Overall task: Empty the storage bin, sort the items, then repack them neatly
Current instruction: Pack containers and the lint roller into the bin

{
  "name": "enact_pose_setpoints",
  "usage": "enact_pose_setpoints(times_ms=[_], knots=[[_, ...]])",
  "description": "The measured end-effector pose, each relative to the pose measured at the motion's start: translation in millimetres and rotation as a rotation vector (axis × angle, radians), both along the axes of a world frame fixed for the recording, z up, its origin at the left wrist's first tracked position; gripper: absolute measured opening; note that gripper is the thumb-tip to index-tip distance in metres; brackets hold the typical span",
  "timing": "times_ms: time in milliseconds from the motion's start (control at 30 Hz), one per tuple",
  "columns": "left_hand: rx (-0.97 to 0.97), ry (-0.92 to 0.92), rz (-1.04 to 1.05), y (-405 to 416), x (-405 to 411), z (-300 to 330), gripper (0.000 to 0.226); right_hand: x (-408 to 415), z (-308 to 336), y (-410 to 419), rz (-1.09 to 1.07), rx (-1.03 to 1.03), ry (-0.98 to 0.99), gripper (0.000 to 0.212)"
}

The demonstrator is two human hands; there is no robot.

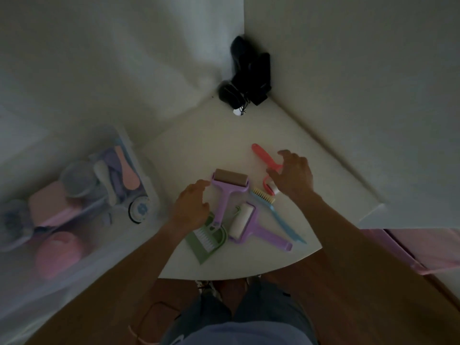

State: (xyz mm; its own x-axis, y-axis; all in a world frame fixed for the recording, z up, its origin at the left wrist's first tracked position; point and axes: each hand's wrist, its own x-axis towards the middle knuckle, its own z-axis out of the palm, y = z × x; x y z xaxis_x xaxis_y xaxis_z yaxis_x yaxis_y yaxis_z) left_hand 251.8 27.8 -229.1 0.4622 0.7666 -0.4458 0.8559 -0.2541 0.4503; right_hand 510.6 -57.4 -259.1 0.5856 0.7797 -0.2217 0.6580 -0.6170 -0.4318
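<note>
On the white table lie a purple lint roller with a brown roll, a second purple roller with a white roll, a blue brush, a green dustpan and brush and a red roller. My left hand hovers beside the first purple roller, fingers loosely curled, holding nothing. My right hand is spread over the red roller's head, fingers relaxed. The clear storage bin stands at the left with pink, purple and white items inside.
A black object with cords sits in the table's far corner against the walls. A pink surface shows at the right, below the table. My legs and a wooden floor are under the table's near edge.
</note>
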Motion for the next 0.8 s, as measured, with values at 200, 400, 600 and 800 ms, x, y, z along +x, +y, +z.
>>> enact_pose_setpoints(times_ms=[200,400,600,800], knots=[[-0.029,0.103,0.037,-14,14,-21,0.061,6,-34,36,0.184,-0.268,-0.234,0.048],[-0.058,0.165,0.033,-12,27,-36,0.056,20,-25,45,0.045,-0.030,-0.144,0.022],[-0.198,0.072,0.213,-4,45,-37,0.022,32,23,32,-0.184,0.278,0.125,0.033],[-0.641,-0.387,0.687,-6,81,12,0.015,-8,83,17,-0.275,0.518,0.629,0.019]])
